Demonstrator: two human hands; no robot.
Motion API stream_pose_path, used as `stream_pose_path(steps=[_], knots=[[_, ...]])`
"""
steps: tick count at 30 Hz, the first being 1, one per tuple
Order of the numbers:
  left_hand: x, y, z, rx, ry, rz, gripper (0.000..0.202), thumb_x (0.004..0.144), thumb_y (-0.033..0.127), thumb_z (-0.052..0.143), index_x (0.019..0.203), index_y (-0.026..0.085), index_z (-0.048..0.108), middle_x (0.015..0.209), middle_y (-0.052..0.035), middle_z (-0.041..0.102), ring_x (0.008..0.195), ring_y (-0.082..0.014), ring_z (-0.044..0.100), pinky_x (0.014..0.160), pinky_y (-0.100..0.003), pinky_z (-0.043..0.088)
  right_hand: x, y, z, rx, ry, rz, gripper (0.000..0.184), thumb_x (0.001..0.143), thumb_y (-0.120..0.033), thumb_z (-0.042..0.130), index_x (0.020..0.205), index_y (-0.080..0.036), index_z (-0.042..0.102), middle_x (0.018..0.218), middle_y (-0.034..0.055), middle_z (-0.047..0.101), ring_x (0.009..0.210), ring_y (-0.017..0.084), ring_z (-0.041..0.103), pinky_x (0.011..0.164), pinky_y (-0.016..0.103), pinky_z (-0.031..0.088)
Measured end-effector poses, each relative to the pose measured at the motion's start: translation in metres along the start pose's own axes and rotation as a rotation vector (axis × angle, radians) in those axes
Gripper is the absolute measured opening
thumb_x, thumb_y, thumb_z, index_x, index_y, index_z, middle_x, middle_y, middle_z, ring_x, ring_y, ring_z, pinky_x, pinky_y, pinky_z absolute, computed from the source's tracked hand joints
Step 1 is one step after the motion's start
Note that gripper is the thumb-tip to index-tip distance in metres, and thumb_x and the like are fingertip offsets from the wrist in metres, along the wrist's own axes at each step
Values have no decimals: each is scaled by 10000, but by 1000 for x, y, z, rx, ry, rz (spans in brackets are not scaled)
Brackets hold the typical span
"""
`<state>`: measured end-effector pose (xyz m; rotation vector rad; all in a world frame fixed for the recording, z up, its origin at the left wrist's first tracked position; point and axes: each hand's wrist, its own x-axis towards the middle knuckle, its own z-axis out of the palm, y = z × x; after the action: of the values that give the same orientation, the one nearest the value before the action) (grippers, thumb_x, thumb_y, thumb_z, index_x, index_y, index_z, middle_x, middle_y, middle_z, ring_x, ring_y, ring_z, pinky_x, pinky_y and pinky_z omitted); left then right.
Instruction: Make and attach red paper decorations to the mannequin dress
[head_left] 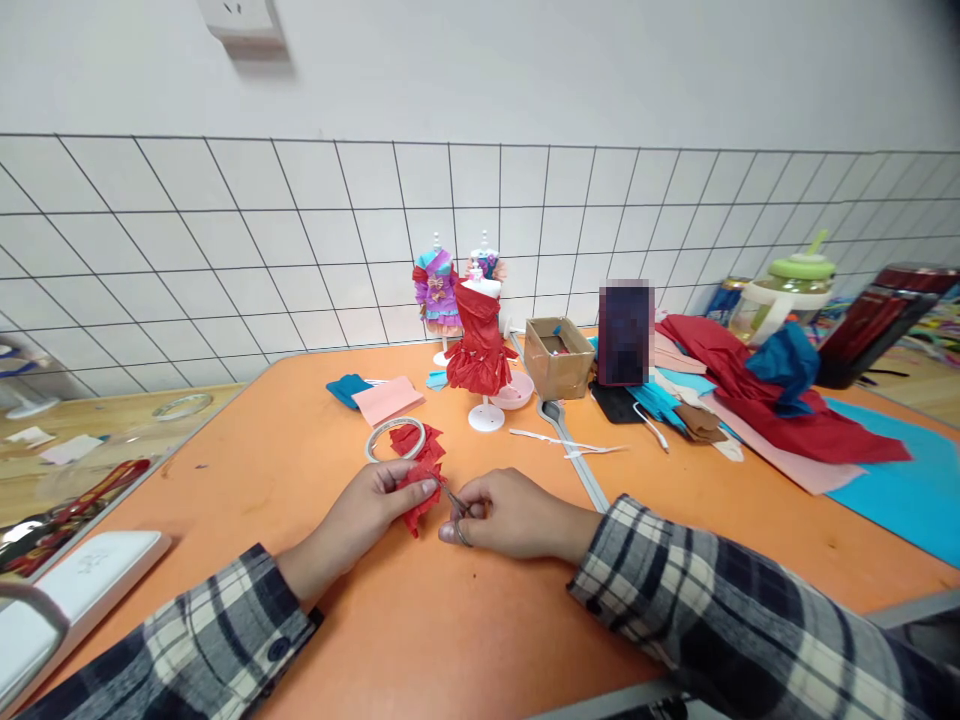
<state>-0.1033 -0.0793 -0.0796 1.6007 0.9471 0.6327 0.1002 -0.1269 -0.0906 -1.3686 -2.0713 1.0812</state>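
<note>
Between thumb and fingers, my left hand [386,500] pinches a crumpled piece of red crepe paper [421,512]. My right hand [502,512] is closed on the handles of small scissors [454,500], whose blades point left and meet the paper's edge. Just beyond my hands lie a roll of tape [369,440] and more red scraps [427,443]. Farther back stands a mini dress form [487,418] on a round white base, wearing a red paper dress [478,335]. Behind it are two more small forms, one in a purple and blue dress [437,290].
A small cardboard box [574,372], a pink bowl [517,390] and a propped phone [625,335] stand mid-table. Red paper [795,415] and blue sheets [900,480] spread at right, near a green-lidded jug [784,300] and a dark red bottle [874,325]. A white box-like object [97,570] sits at left.
</note>
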Motion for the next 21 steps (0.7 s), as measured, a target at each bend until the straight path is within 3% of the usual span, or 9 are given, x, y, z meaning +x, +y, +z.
stream_pose_path(steps=[7, 12, 17, 21], knots=[[0, -2, -1, 36, -14, 24, 336, 783, 454, 681, 667, 155, 581, 568, 40, 527, 527, -105, 470, 530, -221, 383, 0, -1, -1, 13, -21, 9, 392, 800, -553, 615, 681, -179, 597, 535, -73, 403, 515, 70, 345, 471, 226, 221], [1, -1, 0, 42, -27, 19, 369, 761, 490, 686, 654, 151, 587, 572, 31, 548, 541, -112, 485, 541, -223, 391, 1, 0, -1, 26, -12, 1, 415, 783, -593, 620, 721, -183, 618, 578, -67, 467, 548, 75, 386, 485, 220, 237], [0, 2, 1, 53, 12, 22, 352, 742, 480, 707, 655, 155, 602, 557, 41, 527, 524, -105, 450, 528, -222, 377, 1, 2, 0, 31, -42, 8, 405, 808, -568, 603, 704, -178, 624, 539, -69, 388, 522, 74, 329, 475, 230, 213], [-1, 4, 2, 63, -18, 23, 351, 758, 488, 685, 680, 150, 627, 592, 19, 573, 556, -121, 485, 554, -231, 393, 1, 0, 0, 22, -26, 9, 413, 800, -581, 614, 716, -177, 621, 582, -61, 465, 550, 76, 388, 497, 228, 239]])
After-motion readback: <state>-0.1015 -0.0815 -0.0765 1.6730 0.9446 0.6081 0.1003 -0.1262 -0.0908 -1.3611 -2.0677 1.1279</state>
